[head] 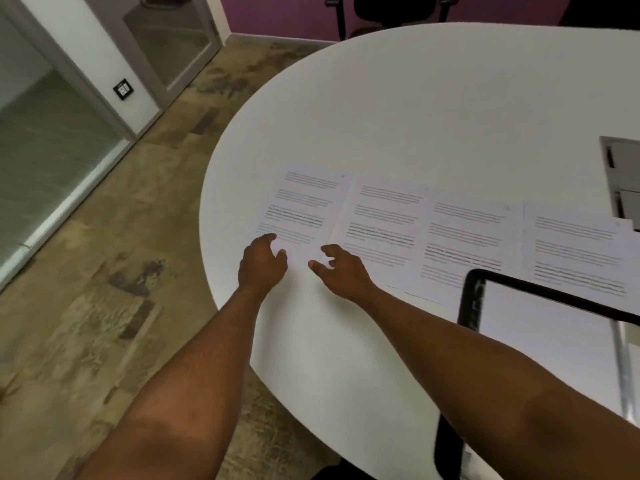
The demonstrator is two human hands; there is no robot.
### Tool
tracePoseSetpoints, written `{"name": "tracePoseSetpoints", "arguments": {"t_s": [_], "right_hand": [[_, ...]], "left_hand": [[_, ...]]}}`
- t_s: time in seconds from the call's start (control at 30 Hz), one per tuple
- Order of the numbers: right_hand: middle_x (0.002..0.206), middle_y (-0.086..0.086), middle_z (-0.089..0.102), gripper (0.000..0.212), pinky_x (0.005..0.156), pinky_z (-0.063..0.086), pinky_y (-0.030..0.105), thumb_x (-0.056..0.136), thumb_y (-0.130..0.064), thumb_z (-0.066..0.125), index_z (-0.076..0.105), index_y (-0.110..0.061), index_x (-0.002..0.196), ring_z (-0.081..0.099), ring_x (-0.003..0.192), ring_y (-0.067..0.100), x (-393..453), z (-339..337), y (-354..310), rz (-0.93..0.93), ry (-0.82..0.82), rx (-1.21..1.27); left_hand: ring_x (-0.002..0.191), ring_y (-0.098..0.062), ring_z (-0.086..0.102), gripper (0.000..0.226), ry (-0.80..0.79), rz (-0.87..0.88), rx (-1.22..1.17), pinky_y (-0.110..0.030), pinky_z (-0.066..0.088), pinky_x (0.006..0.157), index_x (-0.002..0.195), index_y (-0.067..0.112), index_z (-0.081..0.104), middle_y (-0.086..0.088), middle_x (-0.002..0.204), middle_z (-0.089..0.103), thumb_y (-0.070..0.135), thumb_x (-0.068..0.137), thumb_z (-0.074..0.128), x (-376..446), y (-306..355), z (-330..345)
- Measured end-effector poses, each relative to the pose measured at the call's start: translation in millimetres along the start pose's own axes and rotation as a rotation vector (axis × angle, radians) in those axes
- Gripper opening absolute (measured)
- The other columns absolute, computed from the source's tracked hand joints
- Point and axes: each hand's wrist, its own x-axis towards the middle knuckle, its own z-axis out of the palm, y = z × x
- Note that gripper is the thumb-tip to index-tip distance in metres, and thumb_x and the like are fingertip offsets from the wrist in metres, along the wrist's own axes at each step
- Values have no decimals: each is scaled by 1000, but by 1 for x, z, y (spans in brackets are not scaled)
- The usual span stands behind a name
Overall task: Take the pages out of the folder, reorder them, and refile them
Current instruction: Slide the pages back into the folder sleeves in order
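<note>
Several printed pages lie side by side in a row on the white table [433,105]. The leftmost page [301,206] is beside the second page [384,226], then a third page [471,237] and a fourth page [578,251]. My left hand [261,263] hovers at the near left corner of the leftmost page, fingers loosely curled and holding nothing. My right hand [337,268] is at the near edge between the first two pages, fingers spread and bent, nothing visibly in its grip. A black-edged folder [540,327] lies open near me on the right.
A grey cable hatch [621,178] is set in the table at the right. A black chair [388,12] stands beyond the far edge. The table's rounded left edge drops to a patterned floor [121,271], with glass doors [52,133] at the left.
</note>
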Motion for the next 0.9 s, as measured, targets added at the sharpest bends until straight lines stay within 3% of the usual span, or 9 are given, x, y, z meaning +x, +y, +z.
{"name": "tracePoseSetpoints", "arguments": {"t_s": [0.2, 0.37, 0.53, 0.67, 0.9], "right_hand": [[145, 7, 46, 63, 108, 33, 33, 90, -41, 63, 41, -15, 143, 44, 131, 23, 31, 31, -9, 40, -24, -67], [142, 9, 44, 60, 104, 36, 30, 90, -28, 64, 39, -11, 142, 44, 130, 23, 57, 43, -14, 260, 106, 40], [137, 10, 43, 59, 88, 38, 26, 88, -21, 63, 37, -10, 140, 46, 123, 24, 71, 49, -14, 427, 137, 146], [133, 11, 44, 55, 89, 42, 27, 86, -16, 62, 39, -7, 136, 48, 117, 24, 79, 51, -13, 494, 158, 160], [122, 10, 55, 51, 77, 47, 26, 83, -15, 69, 43, -6, 126, 54, 100, 22, 88, 54, -11, 580, 220, 312]], "left_hand": [[133, -31, 42, 61, -27, -109, -23, -45, 38, 108, 143, 11, 40, -12, 145, 45, 30, 90, 64, 43, -23, 2], [135, -33, 38, 64, -67, -186, -39, -45, 36, 107, 144, 10, 37, -12, 146, 42, 32, 89, 64, 76, -34, 8], [126, -36, 43, 66, -160, -217, 125, -45, 39, 101, 135, 8, 41, -16, 137, 47, 44, 85, 65, 99, -48, 14], [120, -36, 44, 64, -79, -205, 267, -46, 42, 95, 131, 3, 42, -18, 130, 45, 43, 86, 63, 101, -51, 20], [122, -34, 44, 75, -91, -356, 204, -46, 43, 95, 128, 6, 45, -16, 128, 44, 48, 74, 75, 107, -47, 22]]}}
